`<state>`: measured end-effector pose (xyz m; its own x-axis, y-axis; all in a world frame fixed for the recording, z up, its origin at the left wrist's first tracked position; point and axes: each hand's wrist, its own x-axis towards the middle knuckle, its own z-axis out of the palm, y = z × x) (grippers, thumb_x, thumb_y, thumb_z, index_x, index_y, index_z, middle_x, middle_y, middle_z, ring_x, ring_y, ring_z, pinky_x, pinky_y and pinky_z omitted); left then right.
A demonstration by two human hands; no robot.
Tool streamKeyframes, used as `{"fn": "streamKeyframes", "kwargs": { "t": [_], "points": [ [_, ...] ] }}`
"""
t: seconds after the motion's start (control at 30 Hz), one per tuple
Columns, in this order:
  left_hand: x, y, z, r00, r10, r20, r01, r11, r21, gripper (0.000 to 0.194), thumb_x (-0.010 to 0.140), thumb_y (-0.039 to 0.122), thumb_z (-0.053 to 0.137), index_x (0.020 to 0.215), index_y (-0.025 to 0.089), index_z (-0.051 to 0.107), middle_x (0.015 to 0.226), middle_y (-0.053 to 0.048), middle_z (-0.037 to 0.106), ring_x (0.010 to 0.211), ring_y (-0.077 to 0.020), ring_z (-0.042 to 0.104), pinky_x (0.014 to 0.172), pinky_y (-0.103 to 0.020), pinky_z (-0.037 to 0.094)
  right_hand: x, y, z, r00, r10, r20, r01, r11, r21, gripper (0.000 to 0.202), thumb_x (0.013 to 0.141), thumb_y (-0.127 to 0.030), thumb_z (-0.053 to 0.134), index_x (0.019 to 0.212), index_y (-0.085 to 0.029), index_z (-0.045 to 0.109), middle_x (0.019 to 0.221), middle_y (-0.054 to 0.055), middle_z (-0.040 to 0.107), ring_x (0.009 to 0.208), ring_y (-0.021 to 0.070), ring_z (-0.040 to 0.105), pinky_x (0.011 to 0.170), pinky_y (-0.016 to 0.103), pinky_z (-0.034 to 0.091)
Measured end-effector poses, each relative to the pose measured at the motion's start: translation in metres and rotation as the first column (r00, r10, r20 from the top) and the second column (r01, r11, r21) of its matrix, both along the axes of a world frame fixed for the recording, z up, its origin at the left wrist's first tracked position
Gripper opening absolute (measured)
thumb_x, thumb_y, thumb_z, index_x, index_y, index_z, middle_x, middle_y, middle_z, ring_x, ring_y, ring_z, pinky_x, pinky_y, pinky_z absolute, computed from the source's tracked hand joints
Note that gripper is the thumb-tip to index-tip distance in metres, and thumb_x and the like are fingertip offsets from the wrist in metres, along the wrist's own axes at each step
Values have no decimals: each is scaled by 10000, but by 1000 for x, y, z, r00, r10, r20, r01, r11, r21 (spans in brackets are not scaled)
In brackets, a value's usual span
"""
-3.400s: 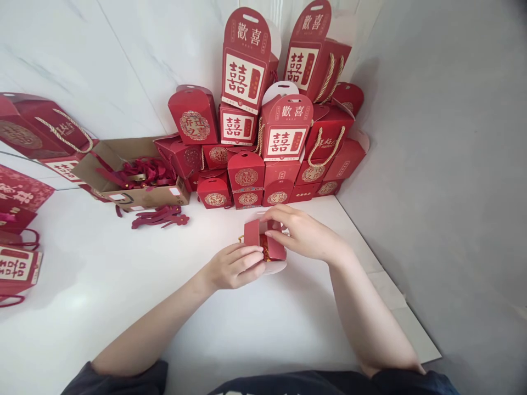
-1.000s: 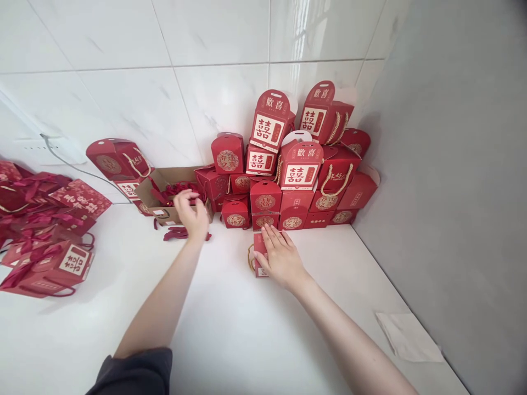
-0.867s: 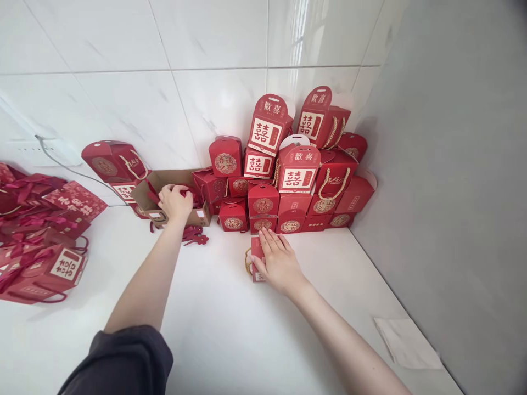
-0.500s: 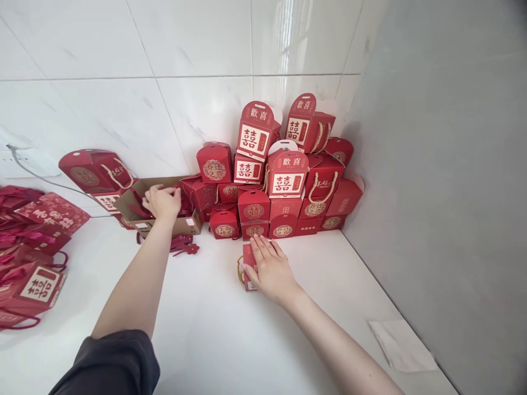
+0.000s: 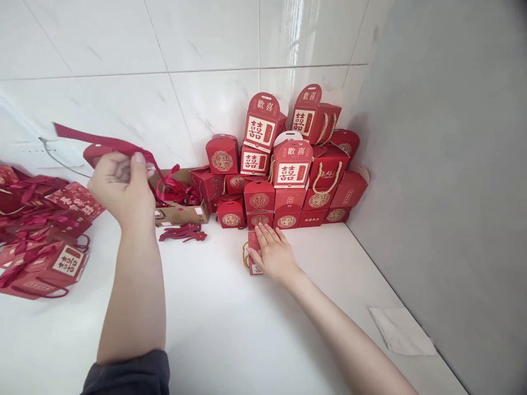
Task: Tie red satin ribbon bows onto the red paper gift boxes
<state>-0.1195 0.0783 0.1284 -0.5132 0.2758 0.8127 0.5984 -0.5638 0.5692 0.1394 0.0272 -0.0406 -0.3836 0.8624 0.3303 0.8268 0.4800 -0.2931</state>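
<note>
Raised above the table, my left hand (image 5: 125, 184) pinches a dark red ribbon (image 5: 96, 138). One end of the ribbon sticks out to the left, and the other trails toward a cardboard box (image 5: 181, 214) holding more red ribbons. My right hand (image 5: 272, 252) lies with its fingers stretched over a small red gift box (image 5: 254, 258) with a gold cord, partly covering it. Just beyond that hand rises a stack of red gift boxes (image 5: 292, 173), some with rope handles. Red flower-tipped strips (image 5: 183, 232) lie in front of the cardboard box.
Red gift boxes with ribbons tied on them (image 5: 43, 263) sit at the left. A folded white tissue (image 5: 401, 331) lies on the white table near the grey panel (image 5: 436, 164) at the right. White wall tiles (image 5: 214, 38) stand behind, with a grey cable (image 5: 61, 163) at left.
My left hand has come up out of the cardboard box and moved left, drawing the ribbon with it. My right hand stays on the small gift box. The view has shifted slightly.
</note>
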Motion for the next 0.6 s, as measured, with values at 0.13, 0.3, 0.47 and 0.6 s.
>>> {"fn": "streamKeyframes", "kwargs": {
  "t": [0.13,0.3,0.47,0.6],
  "points": [
    [9,-31,-24,948,-251,195,290,935,-204,141,792,243,663,814,139,569,705,-9,663,619,-106,662,594,-223,578,1,-2,-1,1000,-7,0,7,1000,17,636,976,-478,334,1458,-67,386,1521,132,374,1414,266,349,1185,424,196],
    [8,-62,-36,907,-370,199,420,781,-462,229,797,327,664,960,171,621,856,-71,736,686,-157,703,642,-279,598,2,-3,-1,1000,-1,5,1,1000,22,633,975,-477,339,1457,-69,389,1514,134,388,1409,265,357,1181,429,206],
    [-6,-86,-30,662,-739,125,185,-1,-983,385,682,408,749,1033,253,718,1065,-92,728,940,-240,700,778,-299,569,3,-4,1,1000,-7,9,7,1000,4,640,973,-483,337,1455,-64,389,1517,133,384,1414,263,347,1182,433,205],
    [-25,-67,-47,749,-612,-255,-211,145,-967,339,687,452,654,948,255,743,923,-53,738,813,-230,687,708,-286,525,3,-5,2,1000,-16,17,16,1000,-9,643,976,-486,334,1456,-62,385,1514,131,391,1414,262,347,1185,435,199]
  ]
}}
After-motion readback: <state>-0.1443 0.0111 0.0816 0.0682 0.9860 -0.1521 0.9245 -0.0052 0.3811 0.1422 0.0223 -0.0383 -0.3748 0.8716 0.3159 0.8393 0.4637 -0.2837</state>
